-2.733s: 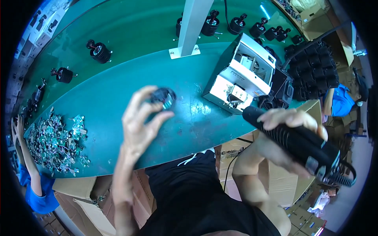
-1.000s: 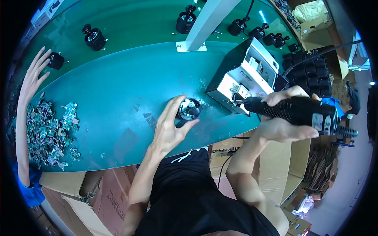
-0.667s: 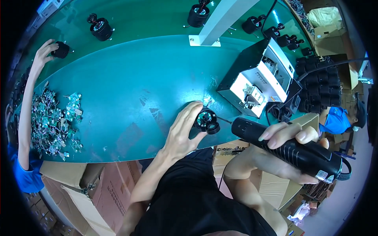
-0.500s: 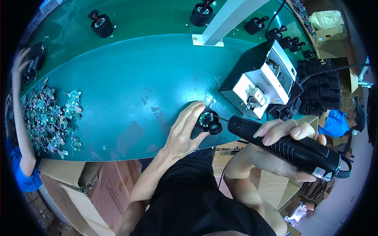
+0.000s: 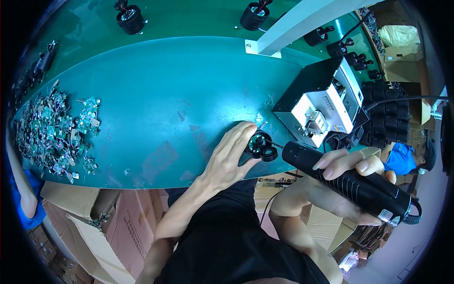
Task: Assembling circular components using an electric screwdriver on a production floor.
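Heaped circuit boards [image 5: 56, 135] lie at the worktop's [image 5: 142, 109] left. Near the front edge, the left hand [image 5: 228, 160] has its grip round a black housing [image 5: 257, 143]; a thin bit [image 5: 276, 144] seemingly reaches it from the black screwdriver [image 5: 349, 185] clasped in the right hand [image 5: 355, 164].

A pale post [image 5: 302, 21] stands at the curved far edge of the green counter [image 5: 151, 85]. Well left of the post and nearer, circuit boards [image 5: 52, 132] lie heaped. Lower left of the post, past the counter's near edge, is an open carton [image 5: 135, 222]. Far left of the post shows a co-worker's blue sleeve [image 5: 29, 195]. Right of the post is a pale sack [image 5: 402, 38]; lower right of the post, a person [image 5: 401, 158] in blue.
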The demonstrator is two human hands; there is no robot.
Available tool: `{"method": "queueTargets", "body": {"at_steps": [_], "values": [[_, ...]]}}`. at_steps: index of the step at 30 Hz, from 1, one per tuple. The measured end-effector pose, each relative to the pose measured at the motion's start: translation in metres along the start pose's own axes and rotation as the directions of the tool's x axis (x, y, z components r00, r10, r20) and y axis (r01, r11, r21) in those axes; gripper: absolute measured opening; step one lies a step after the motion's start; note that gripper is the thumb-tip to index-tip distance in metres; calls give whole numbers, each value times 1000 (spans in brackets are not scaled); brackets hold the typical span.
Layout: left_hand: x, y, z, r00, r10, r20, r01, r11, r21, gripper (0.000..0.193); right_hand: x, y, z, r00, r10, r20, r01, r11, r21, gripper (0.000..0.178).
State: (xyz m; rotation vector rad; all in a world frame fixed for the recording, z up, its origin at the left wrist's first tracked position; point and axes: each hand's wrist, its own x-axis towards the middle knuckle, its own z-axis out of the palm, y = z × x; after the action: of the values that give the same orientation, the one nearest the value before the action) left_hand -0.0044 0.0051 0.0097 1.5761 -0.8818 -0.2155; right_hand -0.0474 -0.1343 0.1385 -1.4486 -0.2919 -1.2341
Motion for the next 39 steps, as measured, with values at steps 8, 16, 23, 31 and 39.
{"method": "queueTargets", "body": {"at_steps": [8, 16, 23, 31, 39], "values": [[-1, 1, 2, 999, 47, 22, -48, 998, 39, 67, 0, 1, 2, 997, 3, 73, -3, 1000, -9, 81], [1, 0, 3, 998, 68, -10, -68, 997, 30, 66, 1, 9, 2, 989, 53, 140, -67, 994, 91, 82], [14, 6, -17, 995, 91, 40, -96, 988, 124, 63, 15, -25, -1, 989, -126, -79, 127, 992, 12, 82], [167, -82, -139, 894, -99, -437, 263, 906, 331, 60, -22, 2, -37, 957, 50, -284, -98, 983, -156, 76], [193, -86, -110, 702, 551, -452, -7, 639, 769, 45, -57, 16, -42, 930, 210, -300, -268, 949, -167, 80]]}}
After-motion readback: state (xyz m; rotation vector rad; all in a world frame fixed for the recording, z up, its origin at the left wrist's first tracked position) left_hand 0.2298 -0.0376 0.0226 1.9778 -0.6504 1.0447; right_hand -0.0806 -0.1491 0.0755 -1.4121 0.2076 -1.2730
